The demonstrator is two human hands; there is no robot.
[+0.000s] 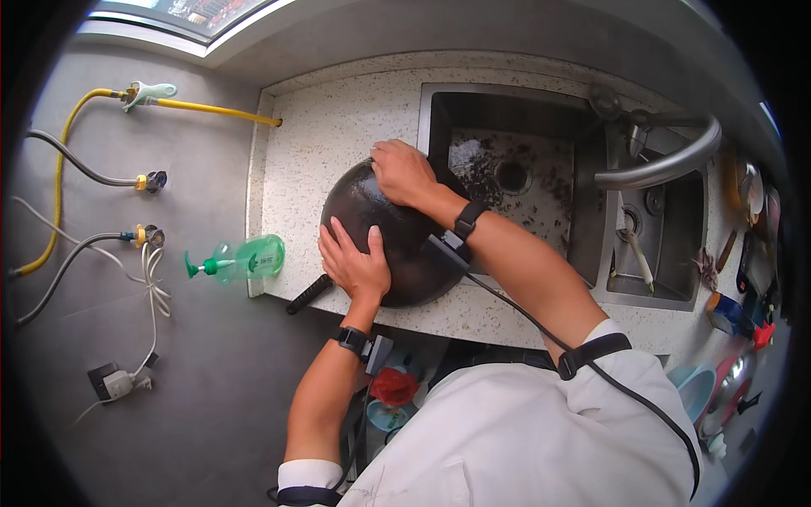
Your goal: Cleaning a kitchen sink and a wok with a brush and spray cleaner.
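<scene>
A dark wok (405, 260) lies bottom up on the speckled countertop (317, 133), its right part overlapping the sink's left edge. Its black handle (309, 294) points to the lower left, over the counter's front edge. My left hand (358, 260) rests on the wok's outer surface with its fingers spread. Near the wok's far rim lies my right hand (403, 172), its fingers bent; whether they grip something beneath is hidden. Left of the wok stands a green pump bottle (253, 258) with liquid in it.
Dark scraps lie in the steel sink basin (586, 228). A curved faucet (665, 171) reaches over the divider, and a smaller basin (678, 253) holds a green onion stalk (640, 260). Utensils crowd the counter's right end. Yellow hose (209, 109) runs along the left wall.
</scene>
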